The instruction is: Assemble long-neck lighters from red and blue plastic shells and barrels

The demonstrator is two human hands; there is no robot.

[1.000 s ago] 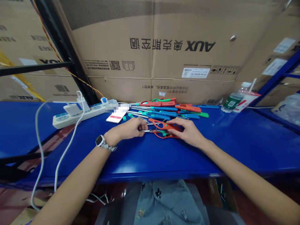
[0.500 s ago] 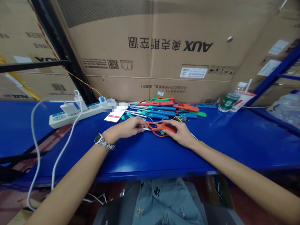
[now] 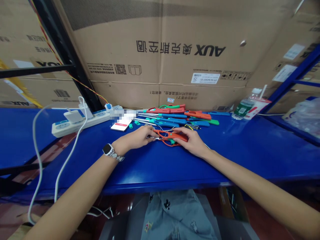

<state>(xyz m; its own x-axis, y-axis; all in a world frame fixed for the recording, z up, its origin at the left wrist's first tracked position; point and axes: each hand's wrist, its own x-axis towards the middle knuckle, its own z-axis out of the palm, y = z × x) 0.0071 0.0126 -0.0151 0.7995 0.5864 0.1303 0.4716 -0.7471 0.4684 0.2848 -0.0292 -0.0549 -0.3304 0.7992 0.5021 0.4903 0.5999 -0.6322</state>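
An orange lighter-like tool (image 3: 172, 135) with a green trigger lies across the middle of the blue table, between my hands. My right hand (image 3: 191, 140) is closed round its orange handle. At its metal end, my left hand (image 3: 146, 135) pinches a small metal piece; its exact shape is too small to tell. Thin wires loop just behind the tool. Beyond my hands lies a pile of similar tools (image 3: 172, 116) in blue, orange, red and green, with metal rods pointing left. Small green caps (image 3: 137, 122) sit left of the pile.
A phone (image 3: 122, 124) lies left of the pile, beside a white power strip (image 3: 72, 126) with plugs and cables. A bottle (image 3: 242, 108) and a cup (image 3: 260, 106) stand at the back right. Large cardboard boxes (image 3: 160, 30) rise behind the blue table (image 3: 155, 166).
My left wrist has turned slightly, and the fingers have shifted a little at the metal end. My right hand keeps its hold on the orange tool.
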